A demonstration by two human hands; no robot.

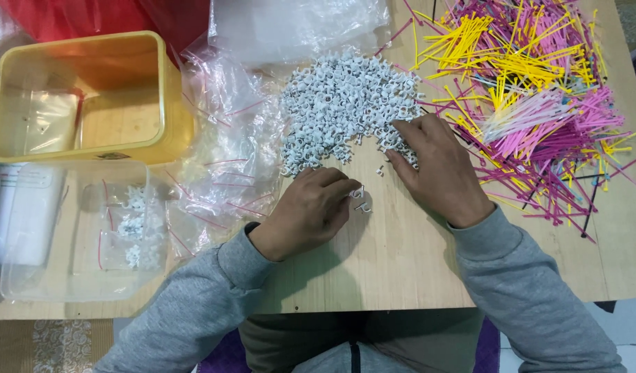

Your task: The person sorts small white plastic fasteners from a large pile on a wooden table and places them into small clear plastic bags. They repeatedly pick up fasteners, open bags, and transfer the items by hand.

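Nearest me I see grey sleeves (194, 304) reaching from the bottom edge over a pale wooden table (401, 269). My left hand (307, 211) rests knuckles-up on the board, fingers curled inward; the fingertips (347, 188) close around one or two small white clips (360, 200) lying just past them, though I cannot tell whether any clip is actually pinched. My right hand (439, 169) lies flat and spread, fingers loosely extended, fingertips touching the near right edge of the clip pile (345, 110); it grips nothing that I can see.

The pile is a broad heap of small white ring-shaped clips, centred on the table just beyond both hands, with a few strays between the hands.

To the left, near the table edge, I see a clear plastic tub (76, 235) holding a few filled bags. Between tub and pile lies a loose drift of clear bags (221, 166) with pink strips showing through.

To the right, beside the pile, a wide scatter of ties (532, 97) in pink, yellow, white and a few dark ones covers the far right corner.

Farthest left stands a yellow tub (166, 103) with a clear bag inside; behind it, red cloth (90, 15), and more clear plastic (297, 24) at the top centre.
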